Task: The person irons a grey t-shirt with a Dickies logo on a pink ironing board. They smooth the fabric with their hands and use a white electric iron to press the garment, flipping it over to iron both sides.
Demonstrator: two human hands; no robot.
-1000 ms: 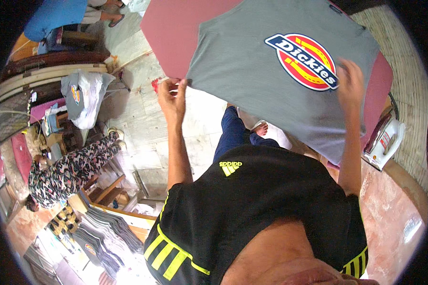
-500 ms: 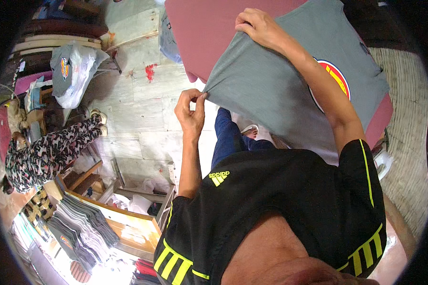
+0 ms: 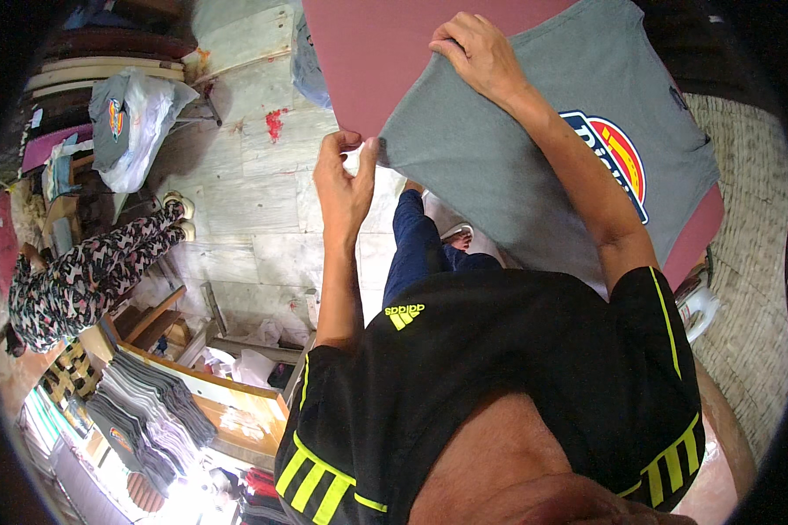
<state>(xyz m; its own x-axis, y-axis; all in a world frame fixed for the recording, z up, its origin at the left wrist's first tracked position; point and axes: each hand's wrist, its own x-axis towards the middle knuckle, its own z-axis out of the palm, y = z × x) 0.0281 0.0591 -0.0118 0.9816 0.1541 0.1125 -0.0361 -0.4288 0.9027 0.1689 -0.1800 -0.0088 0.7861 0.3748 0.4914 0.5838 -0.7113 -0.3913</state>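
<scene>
A grey T-shirt (image 3: 508, 166) with a red, yellow, white and dark-blue print (image 3: 623, 157) is spread over a maroon-covered work surface (image 3: 368, 52). My right hand (image 3: 481, 57) has its fingers curled on the shirt's far edge, gripping the cloth. At the shirt's left corner is my left hand (image 3: 343, 179). Its thumb and forefinger are apart, with the thumb tip beside the cloth. My right forearm crosses above the shirt and covers part of the print.
Left, a clear plastic bag (image 3: 136, 131) with grey cloth hangs over a stand. A person in patterned clothes (image 3: 87, 284) is below it. A stack of folded shirts (image 3: 144, 411) lies near a wooden-edged table (image 3: 228, 411). A white jug (image 3: 699, 308) stands at right.
My left hand has moved up and slightly left, and its pinch on the shirt corner has opened. The cloth there is slacker. More of the print shows beside my right forearm.
</scene>
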